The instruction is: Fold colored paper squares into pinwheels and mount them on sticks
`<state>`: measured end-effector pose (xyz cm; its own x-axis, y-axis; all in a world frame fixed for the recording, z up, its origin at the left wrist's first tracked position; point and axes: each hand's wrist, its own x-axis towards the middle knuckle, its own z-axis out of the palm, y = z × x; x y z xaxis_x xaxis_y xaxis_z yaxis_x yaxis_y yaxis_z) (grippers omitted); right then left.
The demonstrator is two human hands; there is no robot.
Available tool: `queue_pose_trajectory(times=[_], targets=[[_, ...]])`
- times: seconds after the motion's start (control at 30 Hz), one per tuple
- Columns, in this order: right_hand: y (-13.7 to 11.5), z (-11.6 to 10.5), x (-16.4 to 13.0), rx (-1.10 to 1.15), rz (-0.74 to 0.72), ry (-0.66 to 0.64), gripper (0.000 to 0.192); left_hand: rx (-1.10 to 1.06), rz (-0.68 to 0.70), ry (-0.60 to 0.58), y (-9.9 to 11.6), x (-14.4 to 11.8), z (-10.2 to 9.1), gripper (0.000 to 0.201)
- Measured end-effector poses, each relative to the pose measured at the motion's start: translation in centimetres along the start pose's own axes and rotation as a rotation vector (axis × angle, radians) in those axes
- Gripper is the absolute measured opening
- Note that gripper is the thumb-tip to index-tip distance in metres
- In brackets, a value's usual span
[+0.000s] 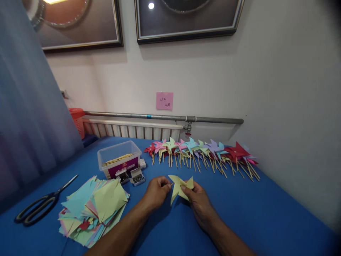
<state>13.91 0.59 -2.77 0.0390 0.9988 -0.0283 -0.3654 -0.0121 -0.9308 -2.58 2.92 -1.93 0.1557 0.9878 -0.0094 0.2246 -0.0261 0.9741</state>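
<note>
A yellow paper pinwheel (179, 187) is held just above the blue table (255, 213), with both hands on it. My left hand (156, 192) pinches its left side near the centre. My right hand (198, 199) grips its right flaps from below. A row of finished pinwheels (202, 151) in several colours on wooden sticks lies beyond my hands, near the wall.
A stack of cut coloured paper (94, 209) lies at the left, with black scissors (39, 206) beyond it. A clear plastic box (119, 158) holds sticks, and two small open boxes of pins (133, 176) sit in front of it. An orange basket (77, 121) stands by the radiator.
</note>
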Motion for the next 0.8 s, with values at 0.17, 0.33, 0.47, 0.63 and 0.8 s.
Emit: queue_pose_trajectory(times=[0.17,0.33,0.47,0.63,0.8], targets=[[-1.4,0.1,-1.0,-0.382,-0.227,-0.063,0.017,-0.043,-0.04,-0.002,0.6,0.0,-0.5,0.009],[-2.5,0.0,-1.9,-0.685,-0.466,-0.15,0.011,-0.148,-0.068,-0.14,1.8,-0.1,-1.9,0.014],[-2.5,-0.7,-1.6,-0.761,-0.694,-0.213,0.013,-0.193,-0.025,-0.241,2.1,-0.1,-2.9,0.017],[-2.8,-0.9,-2.2,-0.868,-0.907,-0.254,0.018,-0.237,-0.008,-0.211,2.1,0.0,-4.3,0.023],[-3.0,-0.3,-2.8,-0.903,-0.99,-0.258,0.017,-0.187,0.026,-0.422,2.5,-0.4,-5.5,0.023]])
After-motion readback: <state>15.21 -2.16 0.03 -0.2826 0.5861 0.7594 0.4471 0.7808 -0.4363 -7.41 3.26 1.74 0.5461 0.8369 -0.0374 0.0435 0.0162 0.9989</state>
